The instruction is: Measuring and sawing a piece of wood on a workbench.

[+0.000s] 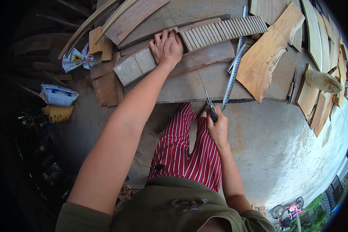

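My left hand (167, 47) presses down on a long wooden bar, its fingers bent over the far edge. Right of the hand, the bar's grooved part (224, 33) carries a row of close crosswise cuts; its left end (135, 65) is smooth, with a few lines across. My right hand (218, 127) is closed round a hand tool's dark grip (213, 113), below the bench's near edge. From the tool's slim metal nose a thin straight line (197, 71) runs up across the bar beside my left fingers; whether it is a blade edge-on or a wire, I cannot tell.
A steel ruler (231, 83) and a slim pen-like tool (236, 58) lie on the bench (174, 91). Rightward are a brown board (265, 58), a narrow dark tool (292, 87), a wooden mallet-like piece (321, 80) and stacked planks. Bags (58, 94) stand left.
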`<control>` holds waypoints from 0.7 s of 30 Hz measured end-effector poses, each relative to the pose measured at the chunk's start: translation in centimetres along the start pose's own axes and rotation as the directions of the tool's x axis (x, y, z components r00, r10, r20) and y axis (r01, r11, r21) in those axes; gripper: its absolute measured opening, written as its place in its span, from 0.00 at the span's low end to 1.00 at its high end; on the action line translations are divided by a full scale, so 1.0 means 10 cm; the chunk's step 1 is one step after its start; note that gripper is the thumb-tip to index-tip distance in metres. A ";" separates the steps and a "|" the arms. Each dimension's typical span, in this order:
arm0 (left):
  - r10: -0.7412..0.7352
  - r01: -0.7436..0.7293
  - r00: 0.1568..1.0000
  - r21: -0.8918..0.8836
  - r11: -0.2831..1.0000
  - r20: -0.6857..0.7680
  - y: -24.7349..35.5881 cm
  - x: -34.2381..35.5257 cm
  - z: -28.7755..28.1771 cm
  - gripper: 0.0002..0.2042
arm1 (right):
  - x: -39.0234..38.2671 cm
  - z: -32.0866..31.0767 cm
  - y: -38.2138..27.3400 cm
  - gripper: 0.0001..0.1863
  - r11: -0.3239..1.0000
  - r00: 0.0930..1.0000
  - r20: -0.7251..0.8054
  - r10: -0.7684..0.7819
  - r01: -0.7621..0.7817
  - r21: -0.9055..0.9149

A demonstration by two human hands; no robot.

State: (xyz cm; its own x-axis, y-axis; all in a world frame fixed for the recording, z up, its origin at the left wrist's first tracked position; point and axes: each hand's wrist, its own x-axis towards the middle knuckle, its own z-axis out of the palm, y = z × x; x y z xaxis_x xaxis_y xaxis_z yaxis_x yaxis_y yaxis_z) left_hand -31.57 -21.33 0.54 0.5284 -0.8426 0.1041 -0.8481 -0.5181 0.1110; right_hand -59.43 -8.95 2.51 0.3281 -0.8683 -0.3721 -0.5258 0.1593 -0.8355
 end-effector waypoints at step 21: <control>0.024 -0.024 1.000 -0.004 1.000 0.009 0.06 -0.01 0.06 0.18 | 0.70 0.26 -0.30 0.09 0.997 0.998 -0.044 -0.044 0.041 -0.070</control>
State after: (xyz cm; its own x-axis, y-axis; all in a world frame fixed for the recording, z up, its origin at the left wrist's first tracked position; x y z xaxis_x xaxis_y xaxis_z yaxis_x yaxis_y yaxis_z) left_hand -32.11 -21.64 -0.04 0.5077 -0.8560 0.0975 -0.8602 -0.4973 0.1127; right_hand -53.54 -14.25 1.39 0.3159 -0.8944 -0.3166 -0.5658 0.0902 -0.8196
